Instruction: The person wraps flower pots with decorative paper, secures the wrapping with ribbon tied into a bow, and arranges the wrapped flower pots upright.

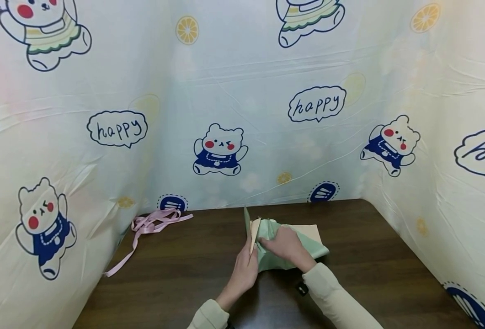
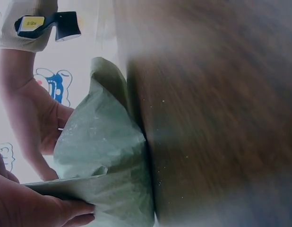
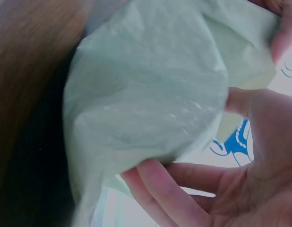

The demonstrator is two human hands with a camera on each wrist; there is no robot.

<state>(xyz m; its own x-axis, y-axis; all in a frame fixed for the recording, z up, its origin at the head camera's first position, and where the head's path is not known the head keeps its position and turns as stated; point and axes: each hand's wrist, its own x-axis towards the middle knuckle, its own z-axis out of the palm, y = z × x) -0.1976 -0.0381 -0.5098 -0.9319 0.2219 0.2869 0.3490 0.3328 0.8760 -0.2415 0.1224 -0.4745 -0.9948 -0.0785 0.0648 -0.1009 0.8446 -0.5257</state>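
Note:
Pale green wrapping paper (image 1: 272, 261) with a beige underside lies bunched and folded on the table. My left hand (image 1: 245, 267) grips its left side, where a flap stands upright. In the left wrist view, the left hand's fingers (image 2: 73, 210) curl over a fold of the paper (image 2: 103, 137). With thumb and fingers, my right hand (image 1: 286, 246) pinches the paper near its middle. The right wrist view shows the right hand (image 3: 250, 165) around a rounded, crumpled bulge of the paper (image 3: 150, 90). Whether anything lies inside the paper is hidden.
A loose pink ribbon (image 1: 153, 222) lies tangled at the table's back left, one end trailing forward. Under everything is a dark brown wooden table (image 1: 176, 274). A pale curtain (image 1: 263, 151) printed with bears encloses the back and both sides.

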